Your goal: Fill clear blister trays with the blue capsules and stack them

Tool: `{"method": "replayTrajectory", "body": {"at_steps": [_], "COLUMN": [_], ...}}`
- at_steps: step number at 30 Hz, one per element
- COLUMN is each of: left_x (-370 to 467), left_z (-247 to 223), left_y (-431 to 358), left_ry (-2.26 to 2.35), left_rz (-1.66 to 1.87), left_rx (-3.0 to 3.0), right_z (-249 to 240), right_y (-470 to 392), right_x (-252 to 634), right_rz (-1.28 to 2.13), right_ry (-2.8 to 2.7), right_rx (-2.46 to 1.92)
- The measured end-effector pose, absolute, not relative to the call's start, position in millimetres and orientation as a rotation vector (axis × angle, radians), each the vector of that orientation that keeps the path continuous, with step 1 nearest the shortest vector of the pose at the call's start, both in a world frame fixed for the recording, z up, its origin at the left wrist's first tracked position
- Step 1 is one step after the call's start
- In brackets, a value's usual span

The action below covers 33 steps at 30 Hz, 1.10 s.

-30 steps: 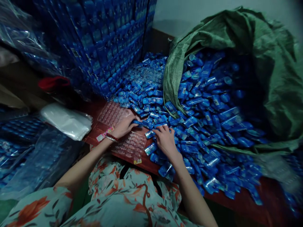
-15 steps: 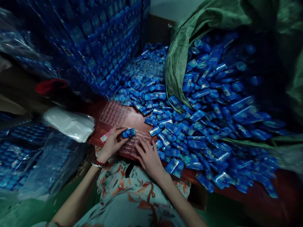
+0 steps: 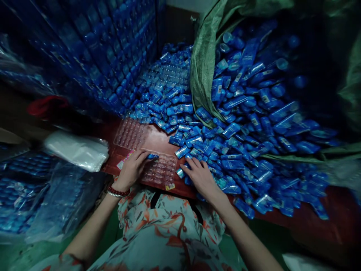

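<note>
A small blue bottle (image 3: pixel 152 156) lies at the upper left of a clear plastic tray (image 3: pixel 160 172) with rows of molded hollows. My left hand (image 3: pixel 132 169), wearing a red bead bracelet and a silver bangle, has its fingers closed on the bottle's near end. My right hand (image 3: pixel 200 177) rests at the near left edge of a heap of similar blue bottles (image 3: pixel 234 163), its fingers apart over them. Whether its fingertips press on a single bottle I cannot make out.
Another clear tray (image 3: pixel 131 133) lies farther back on the red table (image 3: pixel 113 152). A green woven sack (image 3: pixel 203 75) spills bottles from the right. Packed blue bottles (image 3: pixel 104 49) form a wall at the back left. Folded clear plastic bags (image 3: pixel 77 148) lie at the left.
My right hand has moved from the tray rightward to the heap. My left hand has shifted slightly left, and the bottle now sits lower at the tray's far left. The view has shifted a little.
</note>
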<state>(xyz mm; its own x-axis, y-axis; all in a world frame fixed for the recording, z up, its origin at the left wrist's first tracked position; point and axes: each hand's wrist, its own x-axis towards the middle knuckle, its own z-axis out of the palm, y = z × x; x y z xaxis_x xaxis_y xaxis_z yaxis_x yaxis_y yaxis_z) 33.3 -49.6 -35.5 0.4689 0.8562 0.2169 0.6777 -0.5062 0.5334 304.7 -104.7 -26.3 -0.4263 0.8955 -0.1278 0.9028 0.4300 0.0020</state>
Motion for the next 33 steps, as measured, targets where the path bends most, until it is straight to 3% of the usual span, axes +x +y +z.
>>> {"method": "replayTrajectory", "body": {"at_steps": [7, 12, 21, 28, 33], "left_x": [25, 22, 14, 20, 31], "left_z": [-32, -36, -35, -33, -18], "left_y": [-46, -39, -25, -19, -16], "left_ry": [1.299, 1.347, 1.296, 1.277, 1.256], "left_rz": [0.678, 0.68, 0.631, 0.487, 0.219], "left_rx": [2.326, 2.303, 2.428, 2.568, 2.684], "right_z": [-29, -20, -22, -23, -10], "right_y": [-77, -72, -51, -26, -18], "right_x": [308, 320, 270, 245, 237], "right_rz": [-0.106, -0.113, -0.846, -0.338, -0.212], "right_ry": [2.746, 2.828, 2.914, 2.788, 2.765], "right_rx": [1.237, 1.324, 1.828, 1.666, 1.371]}}
